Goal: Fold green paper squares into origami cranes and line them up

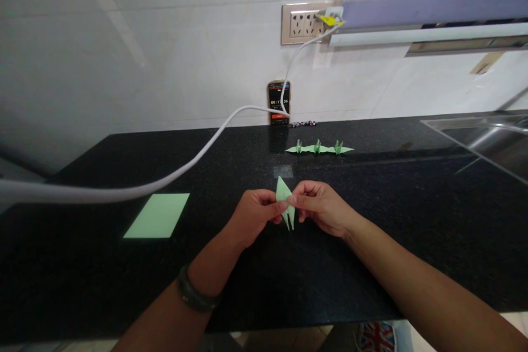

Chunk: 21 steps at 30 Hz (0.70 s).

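Observation:
A light green folded origami paper (282, 189) is held up over the black counter, its single point facing away and two narrow legs pointing toward me. My left hand (258, 213) pinches its left edge between thumb and fingers. On the other edge, my right hand (319, 206) grips it, thumb laid across the front. Behind the hands, a row of finished green paper cranes (317, 147) stands on the counter. Flat to the left lies a light green paper sheet (157, 215), possibly a stack.
A phone (279, 102) showing a timer leans on the wall. Its white cable (214, 140) sweeps across the left foreground up to the wall socket (305, 23). A small beaded string (303, 124) lies by the phone. At the right is a metal sink (495, 140).

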### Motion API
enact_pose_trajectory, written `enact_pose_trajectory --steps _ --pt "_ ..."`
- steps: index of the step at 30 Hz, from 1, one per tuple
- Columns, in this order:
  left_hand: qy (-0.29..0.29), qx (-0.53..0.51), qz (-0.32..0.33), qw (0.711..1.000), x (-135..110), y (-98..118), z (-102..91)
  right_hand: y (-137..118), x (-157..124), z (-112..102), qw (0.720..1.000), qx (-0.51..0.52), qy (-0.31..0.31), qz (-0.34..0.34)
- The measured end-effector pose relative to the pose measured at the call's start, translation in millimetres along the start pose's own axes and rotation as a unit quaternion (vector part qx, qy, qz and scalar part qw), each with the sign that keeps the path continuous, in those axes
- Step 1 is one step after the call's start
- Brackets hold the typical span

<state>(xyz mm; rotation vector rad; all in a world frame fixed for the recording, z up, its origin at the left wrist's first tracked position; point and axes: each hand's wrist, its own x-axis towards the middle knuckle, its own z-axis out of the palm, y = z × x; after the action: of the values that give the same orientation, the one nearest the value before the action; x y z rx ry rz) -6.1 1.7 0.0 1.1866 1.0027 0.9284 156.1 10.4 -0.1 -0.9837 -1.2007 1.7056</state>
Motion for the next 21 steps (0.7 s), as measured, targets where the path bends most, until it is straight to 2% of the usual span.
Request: enact_pose_trajectory --steps 5,9,13,21 --pt "0.047 0.017 0.018 0.999 1.3 -1.1 -0.2 1.9 0.3 0.2 1.0 -0.011 -0.025 0.013" --pt "0.051 -0.026 0.029 0.998 3.1 -5.5 -0.4 1.9 -0.5 0.5 0.998 -0.048 -0.041 0.021" --pt "0.054 -0.049 0.02 0.997 3.3 -7.2 2.2 1.2 -1.2 2.2 0.997 -0.058 -0.033 0.028" --pt "0.108 0.008 0.046 0.993 1.9 -9.2 5.8 3.7 -0.9 4.7 0.993 -0.109 -0.038 0.023"
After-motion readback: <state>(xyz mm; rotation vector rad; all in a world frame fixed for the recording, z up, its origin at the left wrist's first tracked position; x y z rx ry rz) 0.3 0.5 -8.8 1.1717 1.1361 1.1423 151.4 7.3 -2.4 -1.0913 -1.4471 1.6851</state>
